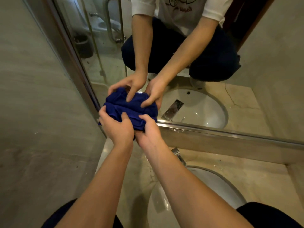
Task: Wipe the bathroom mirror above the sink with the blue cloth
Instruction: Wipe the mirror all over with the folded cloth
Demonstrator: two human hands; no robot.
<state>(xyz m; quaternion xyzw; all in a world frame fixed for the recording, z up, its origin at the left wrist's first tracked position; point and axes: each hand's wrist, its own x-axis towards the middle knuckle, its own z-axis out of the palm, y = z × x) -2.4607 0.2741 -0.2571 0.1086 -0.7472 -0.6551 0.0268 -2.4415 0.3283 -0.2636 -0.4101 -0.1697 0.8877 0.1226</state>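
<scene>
A bunched blue cloth (131,119) is pressed against the bottom left corner of the mirror (205,63). My left hand (116,127) grips its left side, fingers curled over the fabric. My right hand (148,132) holds the right side, thumb on top. The glass shows the reflection of the cloth, both hands and a crouched person. The metal mirror frame (230,132) runs along the bottom edge and up the left side.
A white oval sink (218,183) sits in the marble counter (256,175) below my arms, with a chrome faucet (178,156) behind it. A tiled wall (41,112) stands close on the left. My knees rest on the counter.
</scene>
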